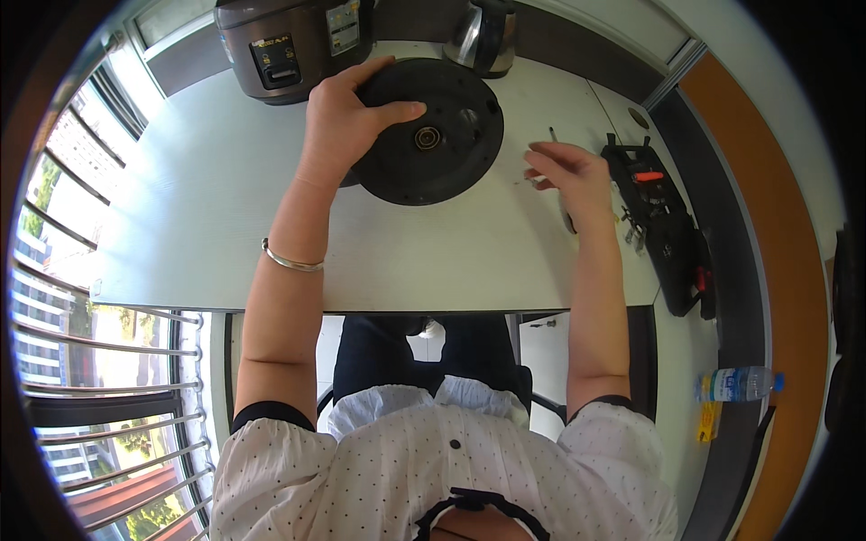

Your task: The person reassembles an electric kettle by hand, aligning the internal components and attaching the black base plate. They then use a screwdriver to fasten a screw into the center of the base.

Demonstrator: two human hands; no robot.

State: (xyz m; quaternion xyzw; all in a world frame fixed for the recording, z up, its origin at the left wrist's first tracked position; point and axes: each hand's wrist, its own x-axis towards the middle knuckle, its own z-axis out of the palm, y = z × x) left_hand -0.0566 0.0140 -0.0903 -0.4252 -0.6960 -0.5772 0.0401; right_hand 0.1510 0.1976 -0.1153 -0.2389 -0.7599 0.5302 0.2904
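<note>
My left hand (350, 117) grips a round black appliance base (451, 162), its thumb lying across the face and its fingers behind the rim. A ringed metal connector sits near the middle of that face. To the right, my right hand (573, 176) is held over the table with thumb and fingertips drawn together. Something small may be between them, too small to name. A thin dark-tipped piece (553, 134) shows just beyond these fingers. Below the right wrist, a small rounded object (568, 219) is mostly hidden.
On the white table (433, 261), a brown rice cooker (293, 50) stands at the back left and a steel kettle (483, 38) behind the base. An unfolded black tool case (663, 212) with red-handled tools lies right. Further right are a water bottle (744, 384) and yellow packet (708, 421).
</note>
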